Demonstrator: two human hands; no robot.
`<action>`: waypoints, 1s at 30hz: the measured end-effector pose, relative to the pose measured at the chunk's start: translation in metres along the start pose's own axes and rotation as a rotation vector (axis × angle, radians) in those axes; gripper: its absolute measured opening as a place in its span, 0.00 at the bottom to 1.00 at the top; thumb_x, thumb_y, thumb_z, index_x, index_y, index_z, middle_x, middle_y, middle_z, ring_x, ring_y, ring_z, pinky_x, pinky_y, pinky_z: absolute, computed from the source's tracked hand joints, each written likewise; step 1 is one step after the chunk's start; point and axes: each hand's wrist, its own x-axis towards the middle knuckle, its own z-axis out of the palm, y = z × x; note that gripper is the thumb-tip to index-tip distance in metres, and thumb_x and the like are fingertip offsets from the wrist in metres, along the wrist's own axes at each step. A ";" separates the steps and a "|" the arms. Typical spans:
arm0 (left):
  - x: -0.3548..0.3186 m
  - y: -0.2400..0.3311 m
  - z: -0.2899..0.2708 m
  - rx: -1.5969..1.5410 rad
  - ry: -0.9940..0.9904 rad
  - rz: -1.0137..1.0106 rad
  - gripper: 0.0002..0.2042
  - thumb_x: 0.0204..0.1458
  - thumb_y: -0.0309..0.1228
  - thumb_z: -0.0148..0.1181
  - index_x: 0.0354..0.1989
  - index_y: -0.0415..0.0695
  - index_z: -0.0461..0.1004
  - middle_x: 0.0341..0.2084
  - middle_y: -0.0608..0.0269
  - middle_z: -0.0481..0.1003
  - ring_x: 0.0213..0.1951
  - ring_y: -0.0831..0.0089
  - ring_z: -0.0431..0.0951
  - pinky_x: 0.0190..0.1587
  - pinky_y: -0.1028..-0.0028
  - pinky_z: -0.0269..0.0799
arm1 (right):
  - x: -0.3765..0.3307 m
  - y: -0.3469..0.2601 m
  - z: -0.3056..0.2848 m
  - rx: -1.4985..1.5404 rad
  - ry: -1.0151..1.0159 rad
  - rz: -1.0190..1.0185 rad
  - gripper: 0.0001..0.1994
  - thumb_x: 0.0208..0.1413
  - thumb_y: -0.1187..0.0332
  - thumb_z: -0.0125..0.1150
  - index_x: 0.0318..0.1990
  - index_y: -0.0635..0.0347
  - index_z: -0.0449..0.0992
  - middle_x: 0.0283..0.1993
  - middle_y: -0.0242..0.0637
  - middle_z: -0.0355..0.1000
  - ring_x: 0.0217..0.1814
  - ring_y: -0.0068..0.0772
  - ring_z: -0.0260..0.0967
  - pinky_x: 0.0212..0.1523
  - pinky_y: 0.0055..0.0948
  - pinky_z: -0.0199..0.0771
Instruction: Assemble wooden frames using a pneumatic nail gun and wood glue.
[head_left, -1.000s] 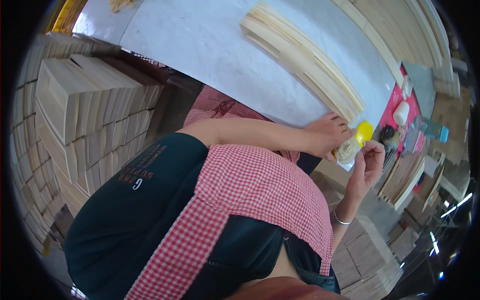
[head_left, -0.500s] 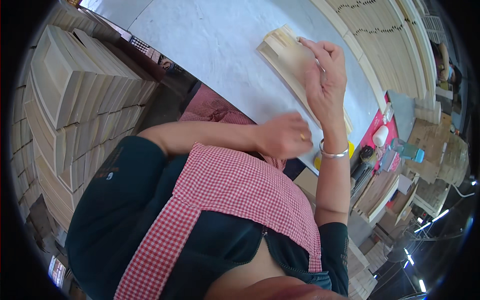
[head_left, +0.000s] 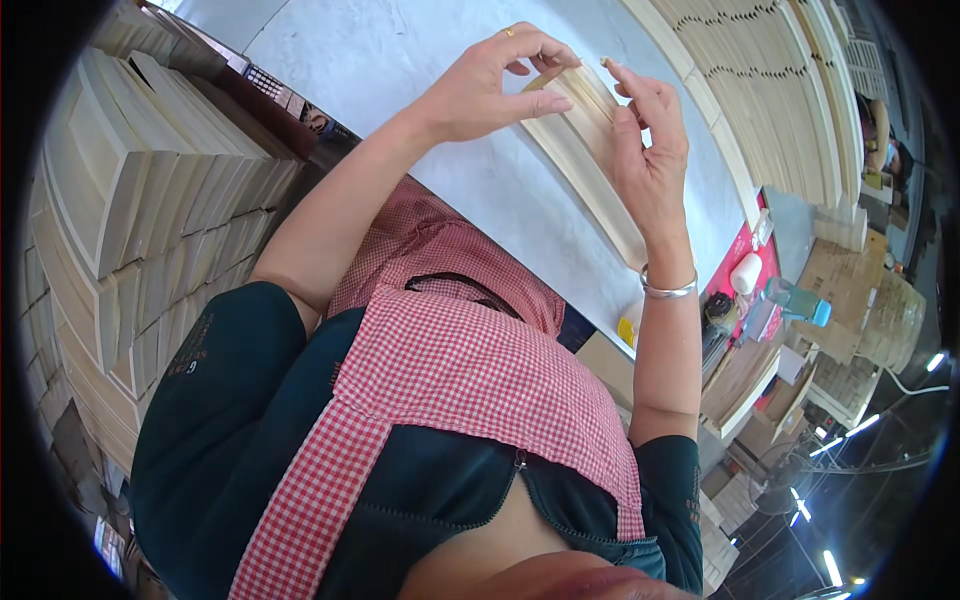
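A long, narrow piece of pale wood [head_left: 590,150] with lengthwise grooves lies slanting on the light grey tabletop. My left hand [head_left: 500,85], a ring on one finger, is at its far end. The thumb reaches over the wood's left edge, and the index fingertip is by the end; thumb and fingers are apart. Along the right side of the wood is my right hand [head_left: 652,145], fingers bent but spread, thumb close to the wood's edge. Something small and brownish shows at its index fingertip, too small to name. Whether either hand presses on the wood cannot be told.
Tall stacks of pale wooden pieces [head_left: 160,190] stand at the left. More wooden lengths [head_left: 765,90] are stacked at the far right. Beyond my right forearm are a white roll [head_left: 746,273] on a pink surface and a blue-green bottle [head_left: 797,301]. A yellow object [head_left: 628,328] sits by the table edge.
My left hand has swung up from near my apron to the far end of the wood. My right hand stays alongside it, with its fingers now more spread.
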 end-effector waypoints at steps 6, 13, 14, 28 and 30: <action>0.010 -0.016 -0.004 -0.182 -0.132 -0.122 0.15 0.50 0.25 0.70 0.45 0.44 0.75 0.42 0.64 0.74 0.42 0.75 0.72 0.51 0.77 0.69 | 0.002 0.004 -0.001 0.007 -0.016 -0.002 0.20 0.61 0.82 0.50 0.58 0.57 0.78 0.48 0.36 0.69 0.41 0.24 0.62 0.43 0.19 0.65; 0.012 -0.024 -0.006 -0.322 -0.206 -0.171 0.13 0.50 0.25 0.70 0.43 0.45 0.74 0.37 0.66 0.73 0.37 0.79 0.69 0.47 0.81 0.69 | 0.003 0.003 0.000 -0.048 -0.041 -0.012 0.20 0.61 0.82 0.50 0.58 0.56 0.78 0.48 0.35 0.69 0.40 0.24 0.62 0.42 0.19 0.65; 0.012 -0.023 -0.006 -0.329 -0.202 -0.180 0.14 0.50 0.25 0.70 0.44 0.45 0.75 0.36 0.66 0.73 0.37 0.79 0.69 0.47 0.81 0.69 | 0.003 0.002 0.000 -0.052 -0.041 -0.004 0.21 0.61 0.82 0.49 0.58 0.56 0.78 0.48 0.35 0.68 0.40 0.24 0.62 0.41 0.19 0.65; 0.002 -0.018 0.000 -0.233 -0.162 -0.235 0.27 0.52 0.29 0.70 0.63 0.44 0.73 0.40 0.62 0.77 0.35 0.80 0.67 0.43 0.84 0.72 | 0.000 0.009 0.007 -0.242 -0.045 -0.074 0.23 0.55 0.83 0.50 0.57 0.54 0.78 0.48 0.38 0.67 0.35 0.27 0.60 0.36 0.23 0.66; 0.001 -0.019 0.001 -0.225 -0.152 -0.223 0.27 0.52 0.29 0.69 0.63 0.44 0.74 0.40 0.62 0.77 0.35 0.79 0.67 0.42 0.85 0.72 | -0.002 0.007 0.006 -0.236 -0.050 -0.084 0.24 0.54 0.84 0.51 0.56 0.54 0.79 0.48 0.38 0.66 0.36 0.28 0.60 0.37 0.23 0.66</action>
